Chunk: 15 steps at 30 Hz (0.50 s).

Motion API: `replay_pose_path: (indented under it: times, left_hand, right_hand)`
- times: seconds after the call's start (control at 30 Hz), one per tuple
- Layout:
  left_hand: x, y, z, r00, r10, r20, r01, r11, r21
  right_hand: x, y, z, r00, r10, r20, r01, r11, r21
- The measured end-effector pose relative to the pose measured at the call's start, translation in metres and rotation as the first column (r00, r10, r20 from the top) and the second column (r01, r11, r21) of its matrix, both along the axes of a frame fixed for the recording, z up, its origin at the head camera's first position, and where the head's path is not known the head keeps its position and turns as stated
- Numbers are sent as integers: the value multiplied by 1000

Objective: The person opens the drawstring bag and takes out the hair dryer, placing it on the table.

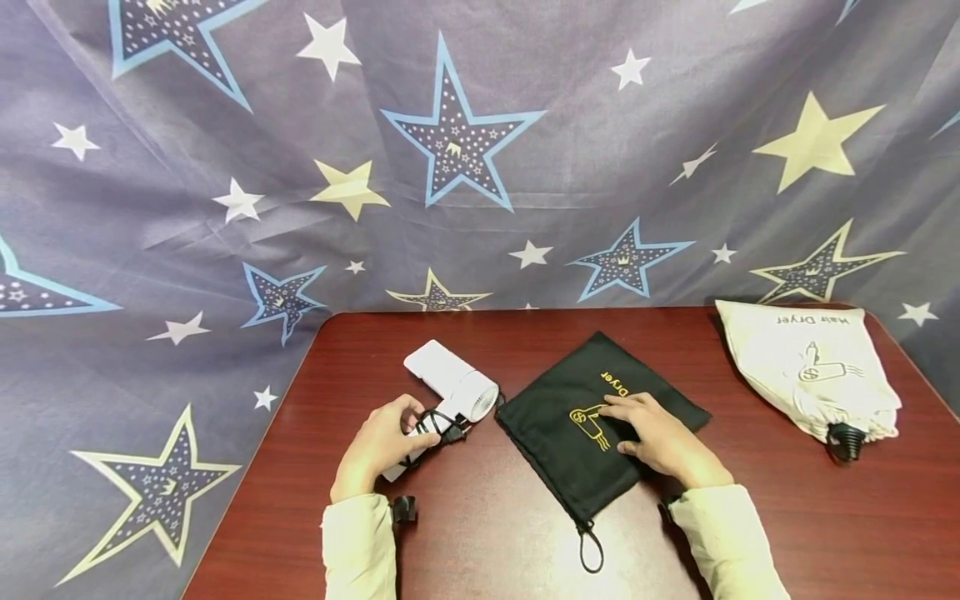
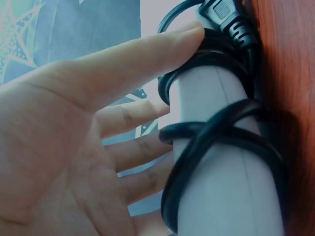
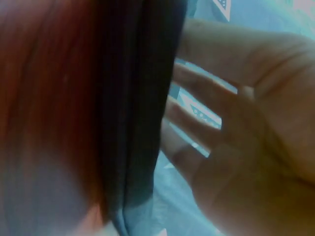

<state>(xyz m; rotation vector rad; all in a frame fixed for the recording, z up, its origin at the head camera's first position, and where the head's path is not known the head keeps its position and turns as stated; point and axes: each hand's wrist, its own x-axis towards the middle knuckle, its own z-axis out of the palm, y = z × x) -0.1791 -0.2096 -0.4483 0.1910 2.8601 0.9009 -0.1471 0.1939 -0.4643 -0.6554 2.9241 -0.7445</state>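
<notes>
On tabletop (image 1: pixel 487 542), left of black bag (image 1: pixel 555 417): dryer (image 1: pixel 442 371), cord (image 2: pixel 202 135) wound round handle (image 2: pixel 226 196). Left hand (image 1: pixel 382 437): grip closed about handle. Right hand (image 1: pixel 660 437): touching black bag, grip relaxed.

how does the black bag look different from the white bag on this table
The black bag lies flat, while the white bag bulges, a black ribbed piece showing at its gathered mouth. The right hand touches the black bag; no hand touches the white bag. Both bear a hair dryer drawing.
</notes>
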Motion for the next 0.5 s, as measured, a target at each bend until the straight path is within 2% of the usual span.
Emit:
replay_pose_path:
  times: [0.13, 0.23, 0.33, 0.43, 0.5]
  left_hand:
    - [-1, 1, -3, 999, 40, 3, -40, 999, -37]
    - [-1, 1, -4, 998, 57, 8, -57, 997, -49]
    - [2, -2, -1, 998, 57, -3, -57, 998, -37]
    - [3, -4, 4, 1000, 24, -17, -24, 1000, -13]
    - [4, -4, 7, 1000, -24, -13, 24, 1000, -11]
  right_hand:
    - [1, -2, 0, 998, 60, -19, -60, 998, 10]
    - [6, -5, 7, 999, 42, -28, -41, 998, 52]
    - [12, -10, 23, 997, -73, -40, 76, 994, 75]
    - [17, -19, 36, 974, -215, -66, 219, 974, 51]
    - [19, -27, 38, 960, -277, -41, 279, 959, 55]
